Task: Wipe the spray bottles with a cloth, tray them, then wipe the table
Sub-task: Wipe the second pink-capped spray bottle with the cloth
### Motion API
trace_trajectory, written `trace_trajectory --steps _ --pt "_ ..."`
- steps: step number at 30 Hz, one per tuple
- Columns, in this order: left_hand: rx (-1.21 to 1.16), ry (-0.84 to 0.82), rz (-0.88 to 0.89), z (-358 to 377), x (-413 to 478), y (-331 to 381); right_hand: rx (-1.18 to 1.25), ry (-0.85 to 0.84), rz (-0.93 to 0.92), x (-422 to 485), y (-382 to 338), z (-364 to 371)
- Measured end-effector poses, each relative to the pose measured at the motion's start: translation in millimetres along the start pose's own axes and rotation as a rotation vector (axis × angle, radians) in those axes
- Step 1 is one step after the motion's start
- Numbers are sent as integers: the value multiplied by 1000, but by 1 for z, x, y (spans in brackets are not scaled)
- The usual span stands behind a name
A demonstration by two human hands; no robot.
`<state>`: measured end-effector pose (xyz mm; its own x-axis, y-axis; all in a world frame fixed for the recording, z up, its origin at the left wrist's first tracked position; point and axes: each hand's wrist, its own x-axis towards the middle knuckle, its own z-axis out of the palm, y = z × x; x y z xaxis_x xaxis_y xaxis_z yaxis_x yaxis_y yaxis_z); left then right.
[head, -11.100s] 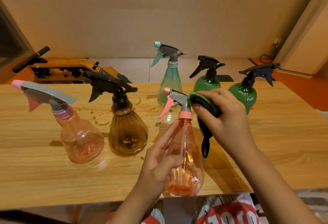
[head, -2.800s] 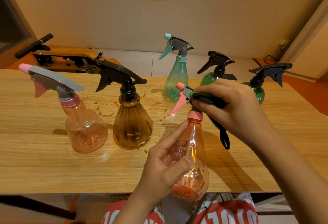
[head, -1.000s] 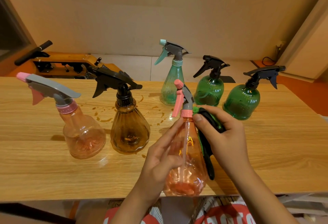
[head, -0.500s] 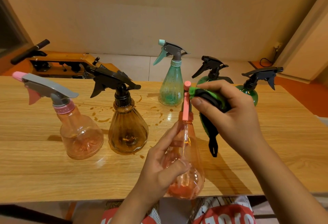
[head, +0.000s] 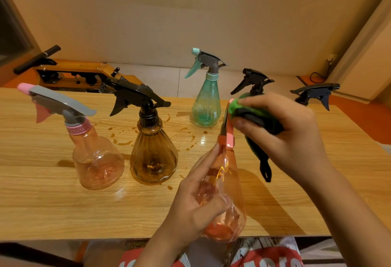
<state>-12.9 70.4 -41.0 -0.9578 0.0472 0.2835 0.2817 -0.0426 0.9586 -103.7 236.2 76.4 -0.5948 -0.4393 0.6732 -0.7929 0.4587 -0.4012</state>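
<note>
Here, a slim peach spray bottle (head: 224, 182) is held upright at the near edge of the worktop (head: 42, 203); whether its base is rested on the wood cannot be told. Its body is gripped by the left hand (head: 194, 203), the fingers and thumb being curled round it. A green and black cloth (head: 251, 116) is clamped in the fingers of the right hand (head: 292, 137) and is pressed against the bottle's pink trigger head (head: 229, 127); a black strap of the cloth is left hanging below.

Five more bottles are stood on the worktop: a round pink bottle (head: 97, 160) at the left, an amber bottle (head: 153, 156) just beside it, a teal bottle (head: 206, 105) farther back, a green bottle (head: 255, 80) largely hidden behind the right hand, and a black-triggered bottle (head: 315, 94) at the far right. Brown drops (head: 122, 141) are scattered between the amber and teal bottles.
</note>
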Motion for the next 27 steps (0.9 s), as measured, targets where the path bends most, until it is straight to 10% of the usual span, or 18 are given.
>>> trace_trajectory --steps 8,27 --pt "13 -40 18 1 -1 3 13 126 55 0 -4 -4" --pt "23 -35 0 -2 0 3 -6 -237 64 2 -14 -21"
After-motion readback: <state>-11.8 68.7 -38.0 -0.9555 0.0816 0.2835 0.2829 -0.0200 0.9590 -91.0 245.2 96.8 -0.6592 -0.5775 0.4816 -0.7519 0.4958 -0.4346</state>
